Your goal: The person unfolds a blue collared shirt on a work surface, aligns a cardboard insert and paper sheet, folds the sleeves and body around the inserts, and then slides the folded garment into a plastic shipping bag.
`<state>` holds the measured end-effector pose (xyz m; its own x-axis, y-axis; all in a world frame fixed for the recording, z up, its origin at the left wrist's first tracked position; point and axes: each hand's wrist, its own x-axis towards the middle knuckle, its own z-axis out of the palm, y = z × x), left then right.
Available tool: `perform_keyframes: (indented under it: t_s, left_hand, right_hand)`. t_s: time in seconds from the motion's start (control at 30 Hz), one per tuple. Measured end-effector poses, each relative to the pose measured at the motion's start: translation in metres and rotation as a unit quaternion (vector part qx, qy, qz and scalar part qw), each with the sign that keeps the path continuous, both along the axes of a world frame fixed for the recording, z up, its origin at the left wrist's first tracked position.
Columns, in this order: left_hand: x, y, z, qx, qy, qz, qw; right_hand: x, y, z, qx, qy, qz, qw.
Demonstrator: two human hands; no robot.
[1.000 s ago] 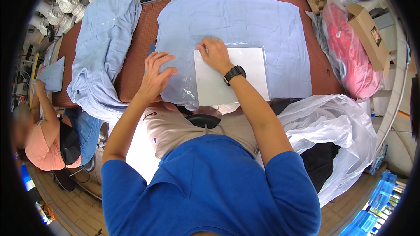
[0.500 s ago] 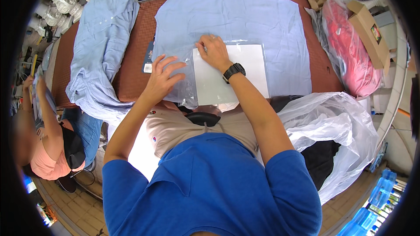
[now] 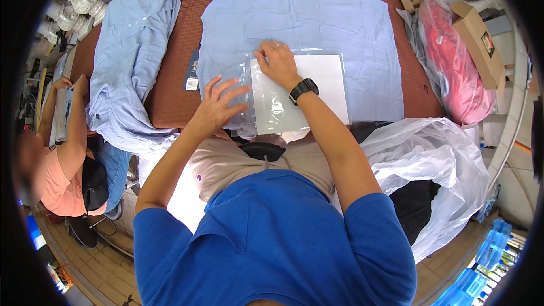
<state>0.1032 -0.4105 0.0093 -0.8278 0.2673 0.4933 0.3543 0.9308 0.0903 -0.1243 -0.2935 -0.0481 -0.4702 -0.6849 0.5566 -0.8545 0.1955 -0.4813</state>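
Observation:
A light blue shirt (image 3: 323, 20) lies spread on the brown padded table. On its near part rests a white rectangular sheet (image 3: 323, 90) inside a clear plastic bag (image 3: 245, 118), which spreads past the sheet's left edge. My right hand (image 3: 277, 65), with a black watch at its wrist, lies over the sheet's upper left corner. Its fingers are bent and pressed onto the bag there; the fingertips are partly hidden. Over the loose plastic on the left, my left hand (image 3: 218, 105) has its fingers stretched and apart. A dark blue hang tag (image 3: 192, 71) sits beside the shirt's left edge.
Another light blue shirt (image 3: 133, 51) lies folded lengthwise at the left, hanging over the near edge. At the right are red bagged goods (image 3: 450, 59), a cardboard box (image 3: 479, 45) and a large translucent bag (image 3: 453, 164). A co-worker in a peach top (image 3: 65, 170) is at far left.
My left hand has moved slightly right and nearer to me, over the loose plastic. My right hand stays almost in place. The sheet's near left part now shows glare. The co-worker's arms have shifted right.

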Motion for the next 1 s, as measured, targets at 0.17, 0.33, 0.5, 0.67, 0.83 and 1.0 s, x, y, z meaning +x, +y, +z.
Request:
perform_keyframes:
  t_s: [0.17, 0.33, 0.5, 0.67, 0.83, 1.0]
  left_hand:
    - [0.003, -0.002, -0.003, -0.003, 0.001, 0.013, 1.000]
    - [0.022, -0.003, -0.004, 0.019, 0.025, 0.050, 0.998]
    - [0.049, -0.007, -0.012, 0.071, 0.035, 0.079, 0.994]
    - [0.056, -0.008, -0.019, 0.133, 0.029, 0.120, 0.983]
    - [0.051, 0.006, -0.016, 0.373, 0.099, 0.191, 0.903]
    - [0.051, 0.016, 0.000, 0.057, 0.012, 0.056, 0.997]
  right_hand:
    - [-0.002, -0.001, -0.002, -0.003, 0.000, 0.003, 1.000]
    - [-0.003, -0.001, -0.004, 0.001, -0.001, 0.002, 1.000]
    - [-0.002, -0.001, -0.003, -0.005, -0.004, 0.002, 1.000]
    - [0.000, -0.002, -0.001, -0.017, 0.011, 0.002, 1.000]
    - [0.001, -0.002, -0.002, -0.010, 0.006, 0.000, 1.000]
    - [0.000, -0.001, -0.002, -0.020, 0.011, 0.002, 1.000]
